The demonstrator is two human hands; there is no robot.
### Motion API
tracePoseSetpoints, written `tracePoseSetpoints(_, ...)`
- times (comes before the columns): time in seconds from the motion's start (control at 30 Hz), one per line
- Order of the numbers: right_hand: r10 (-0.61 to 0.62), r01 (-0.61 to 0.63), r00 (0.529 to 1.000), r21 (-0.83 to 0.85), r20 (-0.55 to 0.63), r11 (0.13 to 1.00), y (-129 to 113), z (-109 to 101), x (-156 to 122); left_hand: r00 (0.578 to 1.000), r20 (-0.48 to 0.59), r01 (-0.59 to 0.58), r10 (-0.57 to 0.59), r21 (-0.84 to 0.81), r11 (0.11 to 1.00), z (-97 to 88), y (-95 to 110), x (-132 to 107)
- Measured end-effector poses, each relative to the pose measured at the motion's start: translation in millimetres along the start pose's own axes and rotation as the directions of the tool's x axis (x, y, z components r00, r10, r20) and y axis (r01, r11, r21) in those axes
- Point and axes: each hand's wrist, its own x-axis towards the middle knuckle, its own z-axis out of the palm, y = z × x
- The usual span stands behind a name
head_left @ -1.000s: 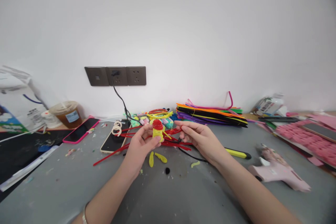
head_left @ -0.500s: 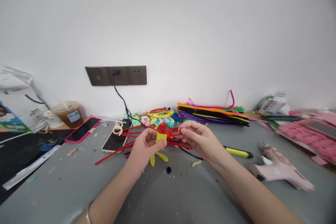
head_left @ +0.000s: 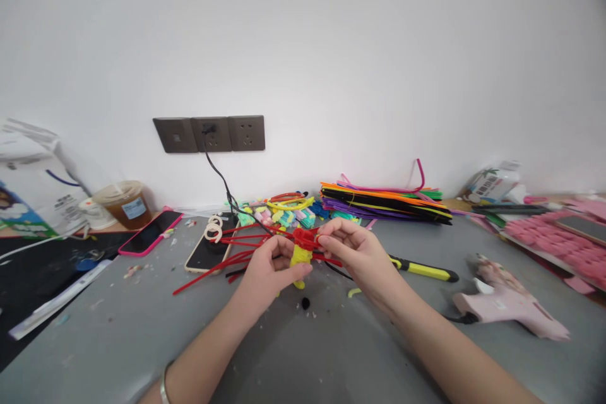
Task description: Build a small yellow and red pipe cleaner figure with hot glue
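Observation:
My left hand is closed round a small yellow pipe-cleaner figure with a red top, held just above the grey table. My right hand pinches the red pipe cleaner at the figure's top. Loose red pipe cleaners lie fanned on the table behind my hands. A small black pom-pom and a yellow scrap lie just in front of my hands.
A stack of coloured pipe cleaners lies at the back. A pink glue gun and a yellow-handled cutter lie to the right. Two phones, a lidded drink cup and a wall socket with a black cable are at the left.
Both hands have drawn closer together and shifted a little right. The figure has tilted, and my right fingers have moved onto its red top.

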Motion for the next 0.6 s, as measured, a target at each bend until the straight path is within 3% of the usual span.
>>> tracePoseSetpoints(0.4, -0.063, 0.063, 0.998, -0.051, -0.011, 0.997, -2.9, -5.0, 1.8, 1.0, 0.003, -0.003, 0.003, -0.008, 1.0, 0.1, 5.4, -1.7)
tracePoseSetpoints(0.6, -0.054, 0.053, 0.998, -0.06, -0.023, 0.997, 0.0, -9.5, 3.1, 0.997, -0.044, 0.059, -0.06, -0.029, 0.998, 0.5, 6.5, -2.1)
